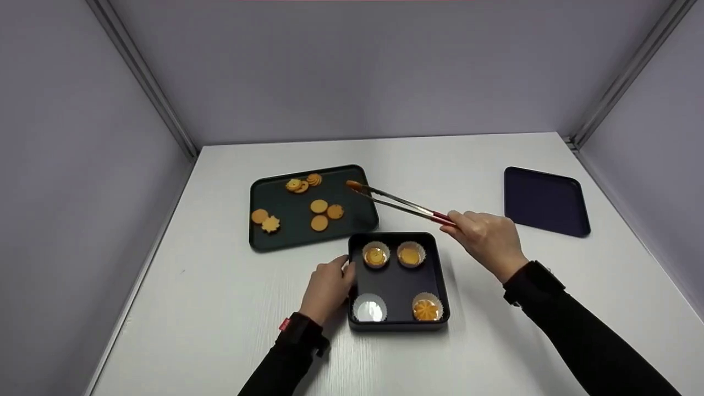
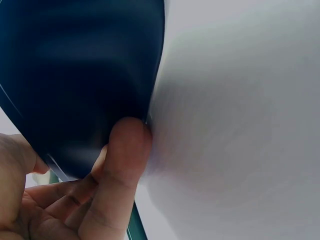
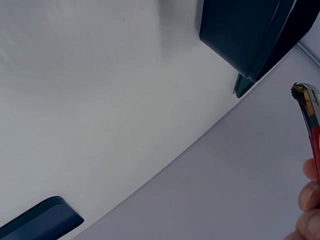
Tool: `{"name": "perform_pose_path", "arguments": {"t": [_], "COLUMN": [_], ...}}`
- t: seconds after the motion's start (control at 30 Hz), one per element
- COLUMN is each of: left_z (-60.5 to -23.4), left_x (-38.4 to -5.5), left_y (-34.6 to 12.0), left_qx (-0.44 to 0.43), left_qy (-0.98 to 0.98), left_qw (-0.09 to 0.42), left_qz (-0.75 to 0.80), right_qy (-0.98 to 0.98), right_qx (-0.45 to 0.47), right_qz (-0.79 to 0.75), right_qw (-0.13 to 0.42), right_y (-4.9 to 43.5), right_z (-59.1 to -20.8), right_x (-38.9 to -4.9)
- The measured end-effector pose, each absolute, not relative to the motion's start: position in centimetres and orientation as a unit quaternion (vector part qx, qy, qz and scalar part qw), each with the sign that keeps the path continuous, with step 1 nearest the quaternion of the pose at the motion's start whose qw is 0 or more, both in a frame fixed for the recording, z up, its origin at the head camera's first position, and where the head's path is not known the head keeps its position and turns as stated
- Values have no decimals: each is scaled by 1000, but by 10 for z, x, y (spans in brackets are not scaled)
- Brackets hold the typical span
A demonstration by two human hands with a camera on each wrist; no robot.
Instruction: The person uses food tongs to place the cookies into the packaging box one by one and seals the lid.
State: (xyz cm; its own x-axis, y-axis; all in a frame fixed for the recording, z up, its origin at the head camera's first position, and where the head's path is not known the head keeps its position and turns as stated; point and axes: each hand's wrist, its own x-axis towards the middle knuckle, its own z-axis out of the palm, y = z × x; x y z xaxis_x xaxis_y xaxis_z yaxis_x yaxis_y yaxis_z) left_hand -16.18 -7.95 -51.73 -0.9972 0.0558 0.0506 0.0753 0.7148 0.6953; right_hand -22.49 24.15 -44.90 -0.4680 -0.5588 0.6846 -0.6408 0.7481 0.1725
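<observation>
My right hand (image 1: 489,239) grips red-handled metal tongs (image 1: 424,211), angled up and left over the green tray's right end. At their tips is a small orange-brown piece, apparently a cookie (image 1: 353,186). In the right wrist view the tongs' red handle (image 3: 316,142) shows beside the fingertips. My left hand (image 1: 328,289) holds the left wall of a dark square pan (image 1: 393,283); in the left wrist view, fingers (image 2: 127,150) press against its side. Three paper cups in the pan contain cookies, among them a flower-shaped cookie (image 1: 426,311). The front-left paper cup (image 1: 370,308) shows only its shiny bottom.
Behind the pan lies a dark green tray (image 1: 286,212) with several cookies in small groups, including three round ones near its middle (image 1: 319,223). A dark purple-blue tray (image 1: 544,201) rests at the right. Grey partition walls (image 1: 357,71) surround the white table (image 1: 220,308).
</observation>
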Motion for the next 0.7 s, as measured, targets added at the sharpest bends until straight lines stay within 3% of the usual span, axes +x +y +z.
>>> {"name": "perform_pose_path", "arguments": {"t": [0.7], "left_z": [-517], "left_x": [-161], "left_y": [-81], "left_qx": [-38], "left_qy": [-926], "left_qw": [10], "left_qz": [-376], "right_qy": [-806], "right_qx": [389], "right_qz": [97], "right_qw": [436], "right_y": [268], "right_z": [-447], "right_x": [-195]}}
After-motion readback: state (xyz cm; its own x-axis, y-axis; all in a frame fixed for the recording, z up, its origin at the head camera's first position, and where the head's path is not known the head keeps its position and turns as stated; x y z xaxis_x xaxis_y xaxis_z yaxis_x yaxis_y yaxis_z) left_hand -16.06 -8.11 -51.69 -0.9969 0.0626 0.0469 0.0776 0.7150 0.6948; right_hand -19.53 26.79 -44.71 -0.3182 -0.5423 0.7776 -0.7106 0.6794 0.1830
